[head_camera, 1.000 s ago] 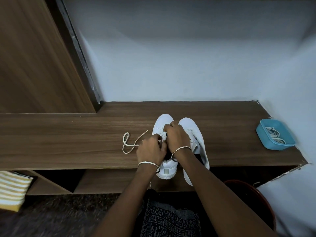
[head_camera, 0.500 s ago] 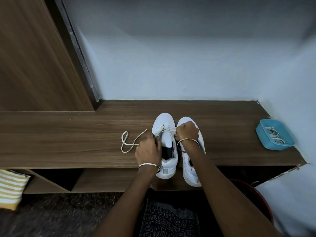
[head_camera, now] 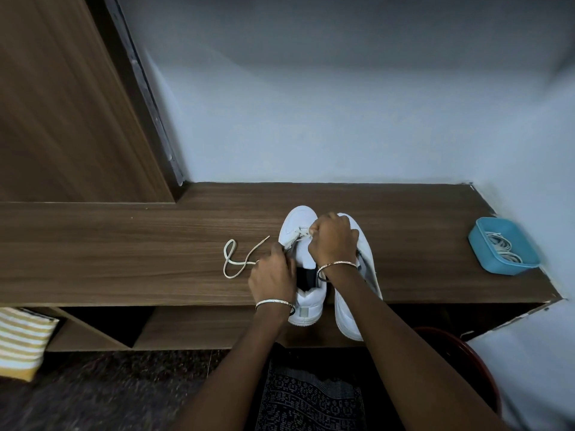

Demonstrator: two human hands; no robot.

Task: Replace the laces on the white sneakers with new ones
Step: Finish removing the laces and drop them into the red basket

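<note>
Now | left hand [head_camera: 272, 273] pinches lace [head_camera: 224, 262] | right hand [head_camera: 334, 241] likewise | sneakers [head_camera: 306, 301] overhang shelf [head_camera: 124, 244] edge

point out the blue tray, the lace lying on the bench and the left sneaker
blue tray [head_camera: 513, 268]: head view, on its near outer wall
lace [head_camera: 263, 242]: head view, on the straight stretch near its free tip
left sneaker [head_camera: 295, 221]: head view, on the toe cap
</note>
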